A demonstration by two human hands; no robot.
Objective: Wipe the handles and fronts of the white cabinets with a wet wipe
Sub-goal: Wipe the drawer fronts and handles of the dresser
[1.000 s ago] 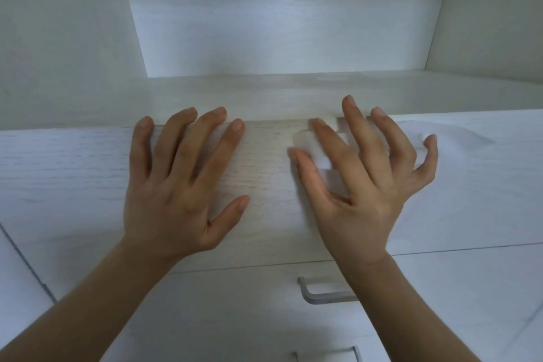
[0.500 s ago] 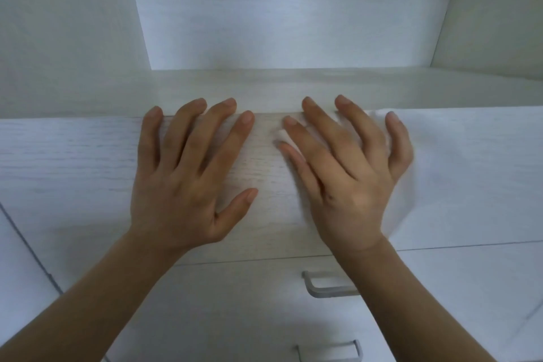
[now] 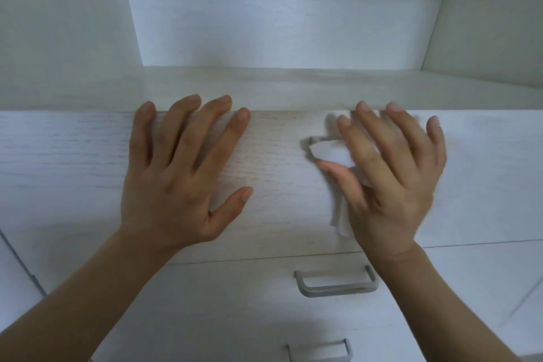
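So the person's got both hands flat on the top drawer front [image 3: 279, 185] of these white cabinets, right under an open shelf niche [image 3: 279, 23]. The left hand [image 3: 179, 182] is just braced there, fingers spread apart and flat on the panel, holding nothing. The right hand [image 3: 390, 185] has the wet wipe [image 3: 332, 154] pressed against the front, fingers fanned out on top of it, thumb tucked at its lower edge. A crumpled bit of wipe pokes out past the thumb and a loose tail hangs below the palm. There's a little grey end of what I think is this drawer's handle [image 3: 313, 139] peeking out beside the wipe, the rest hidden under it and the hand. The wipe looks super light, limp and damp, so I'd guess it bunches up and slides rather than staying flat. A flat palm with fingers pinning it seems the way to go, and for the handles you'd probably wrap it round the bar and pinch. The panel looks stiff with a faint wood grain, nothing fragile there. Below, the next drawer's grey handle [image 3: 336, 283] is in plain view and a third handle [image 3: 320, 351] sits at the bottom edge. No brands, labels or writing anywhere that I can see.
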